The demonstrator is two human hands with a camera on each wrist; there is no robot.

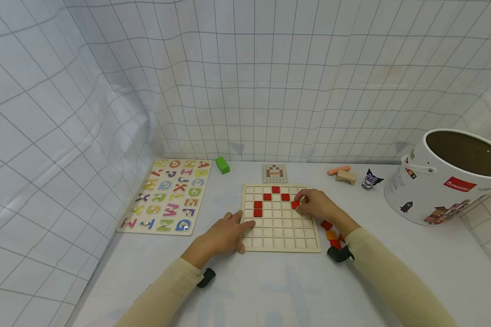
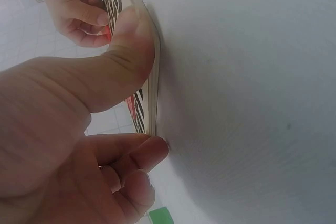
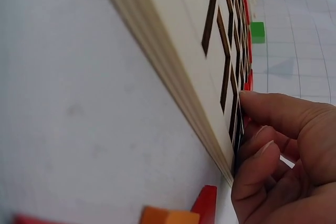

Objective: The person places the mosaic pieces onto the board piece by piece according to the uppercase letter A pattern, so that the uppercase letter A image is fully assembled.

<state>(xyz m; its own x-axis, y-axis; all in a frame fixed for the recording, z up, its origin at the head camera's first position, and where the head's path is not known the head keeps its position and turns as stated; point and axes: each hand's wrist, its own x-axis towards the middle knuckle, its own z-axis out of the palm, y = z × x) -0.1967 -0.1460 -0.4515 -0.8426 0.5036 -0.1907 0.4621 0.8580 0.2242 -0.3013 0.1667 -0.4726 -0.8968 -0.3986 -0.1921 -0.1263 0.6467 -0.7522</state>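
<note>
A wooden grid board (image 1: 276, 245) lies flat with several red square tiles (image 1: 258, 212) in its upper cells, forming a slanted outline. My left hand (image 1: 226, 232) holds the board at its left side; in the left wrist view the thumb (image 2: 131, 40) lies over the board's edge and the other fingers are bent beside it. On the right part of the board, my right hand (image 1: 316, 204) pinches a red tile (image 1: 295, 205) between thumb and fingertips, right at a cell. The right wrist view shows these fingers (image 3: 278, 111) low over the grid, mostly covering the tile.
Loose red and orange tiles (image 1: 331, 235) lie right of the board, by my right wrist. Behind it is a small pattern card (image 1: 275, 173). An alphabet board (image 1: 165, 197) and green block (image 1: 222, 165) are left; an arch block (image 1: 346, 177), figurine (image 1: 371, 180) and white bucket (image 1: 429, 195) right.
</note>
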